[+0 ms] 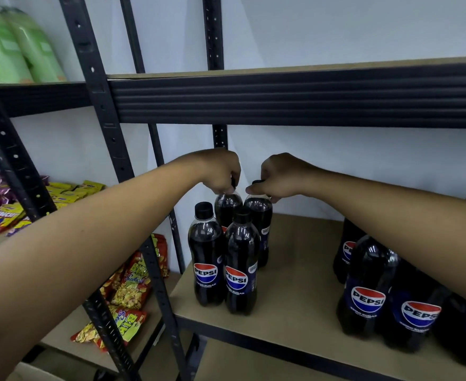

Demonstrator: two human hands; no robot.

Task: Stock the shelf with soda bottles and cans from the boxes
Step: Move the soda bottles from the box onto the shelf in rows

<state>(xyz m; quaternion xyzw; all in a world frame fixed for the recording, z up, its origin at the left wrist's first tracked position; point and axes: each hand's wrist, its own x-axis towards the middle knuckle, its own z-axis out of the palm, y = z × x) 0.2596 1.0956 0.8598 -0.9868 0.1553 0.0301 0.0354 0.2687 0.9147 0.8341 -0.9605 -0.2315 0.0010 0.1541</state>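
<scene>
Pepsi Zero Sugar bottles [239,281] in two sizes stand on the tan shelf board [295,270] of a black metal rack [100,105], whose perforated uprights and ribbed crossbeam [295,97] fill much of the view. At the right end of the board a group of large bottles [366,287] stands upright, partly hidden under the right forearm. On the higher shelf at far left are pale green containers [14,45], too blurred to name.

Near the board's left edge four small bottles [205,257] stand close together in a square: two in front with labels facing out, two behind near the white wall. Both hands reach to the back pair. The left hand [221,171] has its fingers curled down around the top of the back-left bottle [227,207]. The right hand [276,174] pinches the black cap [258,182] of the back-right bottle [260,215] between thumb and fingers. Whether these two rest on the board cannot be told — the front pair hides their bases.

On the neighbouring shelves to the left lie red-and-yellow snack packets [128,284] and, higher up, purple and yellow packets [1,213].
</scene>
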